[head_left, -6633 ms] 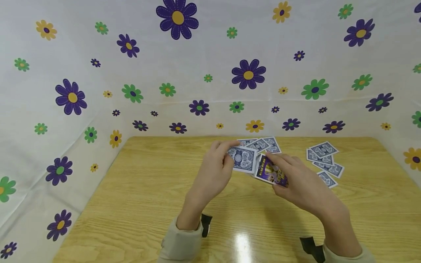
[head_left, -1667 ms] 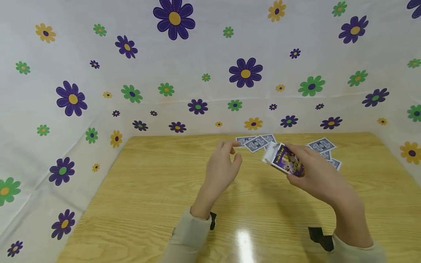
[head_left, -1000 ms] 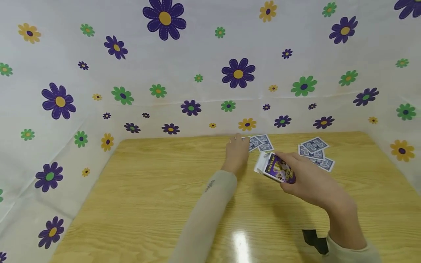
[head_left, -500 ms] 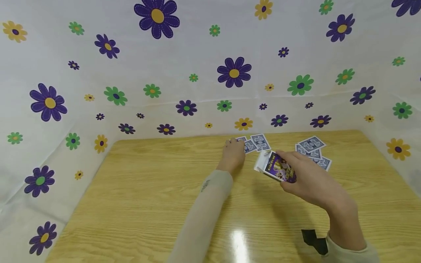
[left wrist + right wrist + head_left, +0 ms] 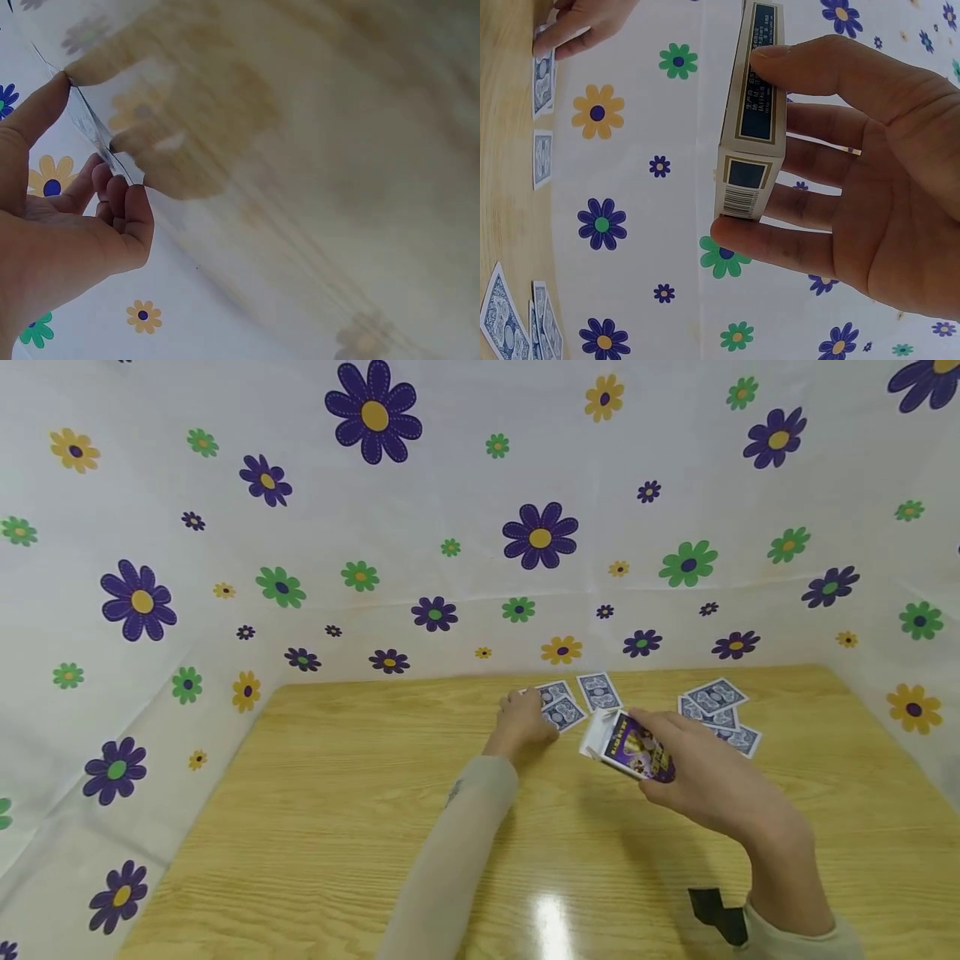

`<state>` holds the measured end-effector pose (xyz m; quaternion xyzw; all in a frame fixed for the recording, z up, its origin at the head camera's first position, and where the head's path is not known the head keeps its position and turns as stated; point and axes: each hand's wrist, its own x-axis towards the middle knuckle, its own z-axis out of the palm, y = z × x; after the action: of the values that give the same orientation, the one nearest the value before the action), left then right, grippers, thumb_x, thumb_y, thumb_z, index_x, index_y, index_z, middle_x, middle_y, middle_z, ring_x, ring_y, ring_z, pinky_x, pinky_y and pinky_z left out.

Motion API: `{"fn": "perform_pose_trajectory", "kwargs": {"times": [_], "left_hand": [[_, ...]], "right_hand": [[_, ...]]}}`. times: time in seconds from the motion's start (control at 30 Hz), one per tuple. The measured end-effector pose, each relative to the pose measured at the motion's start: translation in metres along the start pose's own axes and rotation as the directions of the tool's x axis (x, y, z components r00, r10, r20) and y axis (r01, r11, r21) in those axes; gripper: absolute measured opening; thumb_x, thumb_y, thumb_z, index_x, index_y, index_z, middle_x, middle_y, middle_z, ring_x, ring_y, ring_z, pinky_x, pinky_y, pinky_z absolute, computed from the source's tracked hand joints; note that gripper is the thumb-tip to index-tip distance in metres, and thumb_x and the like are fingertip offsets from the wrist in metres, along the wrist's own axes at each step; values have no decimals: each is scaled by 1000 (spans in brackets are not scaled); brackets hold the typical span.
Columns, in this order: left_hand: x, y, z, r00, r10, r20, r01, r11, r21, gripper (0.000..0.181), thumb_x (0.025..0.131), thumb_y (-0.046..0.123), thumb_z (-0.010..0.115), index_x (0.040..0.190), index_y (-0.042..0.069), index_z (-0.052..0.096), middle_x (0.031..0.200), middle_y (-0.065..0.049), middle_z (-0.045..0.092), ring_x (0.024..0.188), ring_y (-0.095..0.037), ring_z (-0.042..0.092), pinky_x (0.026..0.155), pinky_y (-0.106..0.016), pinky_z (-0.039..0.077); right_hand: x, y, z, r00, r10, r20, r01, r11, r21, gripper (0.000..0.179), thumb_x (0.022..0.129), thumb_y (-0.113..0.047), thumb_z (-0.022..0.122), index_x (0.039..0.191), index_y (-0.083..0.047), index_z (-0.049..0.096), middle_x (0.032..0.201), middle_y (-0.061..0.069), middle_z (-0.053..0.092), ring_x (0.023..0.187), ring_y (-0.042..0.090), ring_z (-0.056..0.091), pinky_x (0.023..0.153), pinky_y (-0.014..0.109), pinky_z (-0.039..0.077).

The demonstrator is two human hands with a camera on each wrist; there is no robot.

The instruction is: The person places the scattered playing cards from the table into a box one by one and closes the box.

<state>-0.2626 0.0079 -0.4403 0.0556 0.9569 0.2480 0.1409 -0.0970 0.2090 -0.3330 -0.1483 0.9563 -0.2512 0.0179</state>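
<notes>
Head view: right hand (image 5: 705, 777) grips card box (image 5: 637, 750), flap open; left hand (image 5: 521, 720) pinches left cards (image 5: 566, 715), far side of table (image 5: 337, 802). Done: cards out. Seemingly remaining: single card (image 5: 599, 692), right cards (image 5: 716, 695), ungathered; box contents can't tell.

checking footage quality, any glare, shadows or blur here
Head view: white glare on the yellow wooden table, soft shadow near the bare right hand; left wrist view: blurry tabletop reflection of the bare left hand; right wrist view: fairly crisp barcode on the purple-and-white cardboard box.
</notes>
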Motion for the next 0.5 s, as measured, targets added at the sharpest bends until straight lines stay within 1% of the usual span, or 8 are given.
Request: {"fn": "perform_pose_trajectory", "kwargs": {"times": [0.1,0.2,0.3,0.37,0.43,0.5], "left_hand": [[-5,-6,-2,1000,8,2,-8,1000,-20,62,81,22,78,135,6,52,124,-16,44,113,-30,41,105,-45,39],[-8,-12,-5,999,48,15,-48,999,-1,59,78,17,80,130,8,52,119,-14,46,107,-28,41,99,-43,41],[-11,-21,-11,993,108,49,-108,994,8,57,78,8,79,127,6,50,115,-12,52,100,-25,47,93,-39,45],[-14,-28,-16,987,142,75,-142,990,-10,53,80,1,76,125,3,50,112,-13,58,95,-23,51,89,-36,48],[-17,-35,-21,982,163,96,-161,987,-28,47,82,-2,73,123,2,51,109,-11,60,91,-21,53,83,-33,49],[-22,-41,-27,980,174,101,-169,984,-49,40,84,-3,69,120,1,53,107,-12,61,90,-20,54,80,-32,48]], "right_hand": [[1,-2,1,1000,-2,5,2,1000,-10,77,83,-18,77,149,-4,41,136,22,53,105,30,57,86,46,52],[2,-3,1,1000,-5,10,5,1000,-11,77,83,-18,77,150,-5,41,135,22,54,103,29,58,85,45,52],[2,-4,3,1000,-16,10,16,1000,-6,77,82,-17,77,149,-3,41,134,22,55,102,28,58,85,44,52],[2,-4,3,1000,-21,6,21,1000,-4,77,82,-16,77,148,-2,42,133,21,55,101,28,58,84,44,52],[1,-5,4,1000,-30,1,30,1000,-8,76,82,-16,77,148,-1,42,133,21,56,101,27,58,84,44,52],[1,-6,5,999,-36,-3,36,999,-15,76,82,-16,77,148,-1,42,133,22,56,100,27,58,84,44,52]]}}
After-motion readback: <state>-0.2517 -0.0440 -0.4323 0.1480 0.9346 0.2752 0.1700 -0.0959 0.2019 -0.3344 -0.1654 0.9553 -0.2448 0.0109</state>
